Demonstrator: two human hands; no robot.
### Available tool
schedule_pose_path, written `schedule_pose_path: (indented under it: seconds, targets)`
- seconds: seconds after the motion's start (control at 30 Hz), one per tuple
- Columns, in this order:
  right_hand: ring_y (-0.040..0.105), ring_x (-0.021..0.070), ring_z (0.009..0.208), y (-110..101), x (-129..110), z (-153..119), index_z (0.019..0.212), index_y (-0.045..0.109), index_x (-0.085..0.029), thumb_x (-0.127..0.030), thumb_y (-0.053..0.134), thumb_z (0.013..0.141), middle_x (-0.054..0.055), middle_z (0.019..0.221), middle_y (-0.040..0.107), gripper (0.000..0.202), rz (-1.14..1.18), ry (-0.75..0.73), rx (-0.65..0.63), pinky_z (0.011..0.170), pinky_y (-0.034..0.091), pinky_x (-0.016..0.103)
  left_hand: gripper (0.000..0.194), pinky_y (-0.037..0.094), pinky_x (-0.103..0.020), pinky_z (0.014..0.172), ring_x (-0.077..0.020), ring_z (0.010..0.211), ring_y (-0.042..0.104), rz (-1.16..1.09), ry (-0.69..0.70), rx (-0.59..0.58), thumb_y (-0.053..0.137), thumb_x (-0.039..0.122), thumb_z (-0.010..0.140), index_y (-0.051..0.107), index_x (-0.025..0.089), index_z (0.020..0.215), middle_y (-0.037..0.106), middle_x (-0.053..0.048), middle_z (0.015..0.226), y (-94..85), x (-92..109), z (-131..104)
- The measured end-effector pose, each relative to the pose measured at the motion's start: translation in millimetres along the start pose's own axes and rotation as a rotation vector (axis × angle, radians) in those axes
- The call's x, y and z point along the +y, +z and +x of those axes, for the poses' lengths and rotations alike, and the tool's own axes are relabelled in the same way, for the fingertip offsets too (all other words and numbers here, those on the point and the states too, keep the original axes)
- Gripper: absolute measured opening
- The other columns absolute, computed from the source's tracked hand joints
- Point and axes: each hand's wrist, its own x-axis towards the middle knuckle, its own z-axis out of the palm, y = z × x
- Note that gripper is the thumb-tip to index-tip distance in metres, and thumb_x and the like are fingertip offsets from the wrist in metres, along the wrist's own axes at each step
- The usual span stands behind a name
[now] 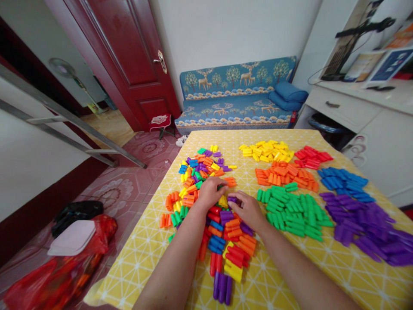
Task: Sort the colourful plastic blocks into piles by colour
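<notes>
A mixed pile (222, 234) of small plastic pieces, shaped like short joined tubes, lies between my forearms in red, orange, yellow, green, blue and purple. My left hand (211, 190) reaches over the pile's middle, fingers curled around a green tube piece (220, 187) that is partly hidden. Close beside it, my right hand (248, 209) pinches a purple tube piece (232, 199) between thumb and fingers at the pile's right edge. A yellow piece (222, 201) shows between the two hands.
Single-colour heaps lie on the right: yellow (269, 150), red (312, 156), orange (287, 175), green (293, 210), blue (343, 183) and purple (364, 226). A yellow patterned cloth (129, 267) covers the table. Behind stands a blue sofa (226, 113); a white cabinet (361, 107) is at right.
</notes>
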Motion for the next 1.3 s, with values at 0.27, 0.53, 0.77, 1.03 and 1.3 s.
schedule_pose_path:
  seconds: [0.27, 0.53, 0.77, 1.03, 1.3]
  targets:
    - [0.063, 0.0187, 0.088, 3, 2, 1, 0.101, 0.067, -0.021, -0.025, 0.059, 0.081, 0.005, 0.101, 0.069, 0.022, 0.113, 0.024, 0.062, 0.076, 0.049, 0.032, 0.016, 0.048, -0.031, 0.087, -0.0196, 0.095, 0.063, 0.007, -0.010, -0.005, 0.062, 0.028, 0.084, 0.073, 0.022, 0.094, 0.073, -0.004, 0.098, 0.3, 0, 0]
    - [0.063, 0.0160, 0.074, 2, 0, 0, 0.093, 0.062, -0.020, -0.025, 0.061, 0.081, 0.002, 0.087, 0.067, 0.014, 0.179, 0.064, 0.165, 0.067, 0.051, 0.029, 0.016, 0.048, -0.031, 0.086, -0.0197, 0.094, 0.064, 0.006, -0.013, -0.005, 0.062, 0.027, 0.083, 0.073, 0.022, 0.095, 0.073, -0.004, 0.098, -0.3, 1, 0]
    - [0.064, 0.0161, 0.072, -11, -13, -6, 0.093, 0.059, -0.020, -0.028, 0.061, 0.083, 0.002, 0.083, 0.067, 0.013, 0.200, 0.035, 0.229, 0.067, 0.052, 0.029, 0.016, 0.048, -0.031, 0.086, -0.0197, 0.094, 0.064, 0.001, -0.010, -0.004, 0.062, 0.025, 0.083, 0.073, 0.022, 0.094, 0.073, -0.004, 0.097, 0.4, 0, 0]
    - [0.067, 0.0216, 0.083, -120, 26, -19, 0.111, 0.063, -0.023, -0.037, 0.060, 0.084, 0.007, 0.099, 0.070, 0.031, -0.140, 0.058, 0.517, 0.076, 0.053, 0.036, 0.016, 0.048, -0.032, 0.086, -0.0198, 0.094, 0.064, -0.020, -0.015, -0.016, 0.062, 0.025, 0.083, 0.073, 0.021, 0.094, 0.073, -0.004, 0.096, -0.7, 0, 0]
    - [0.062, 0.0357, 0.097, -208, 93, -83, 0.115, 0.064, -0.021, -0.043, 0.045, 0.089, 0.015, 0.106, 0.066, 0.039, -0.792, 0.249, 0.679, 0.070, 0.047, 0.045, 0.016, 0.048, -0.032, 0.087, -0.0199, 0.095, 0.064, -0.017, -0.014, -0.024, 0.062, 0.025, 0.084, 0.073, 0.020, 0.094, 0.073, -0.004, 0.097, -1.6, 1, 1]
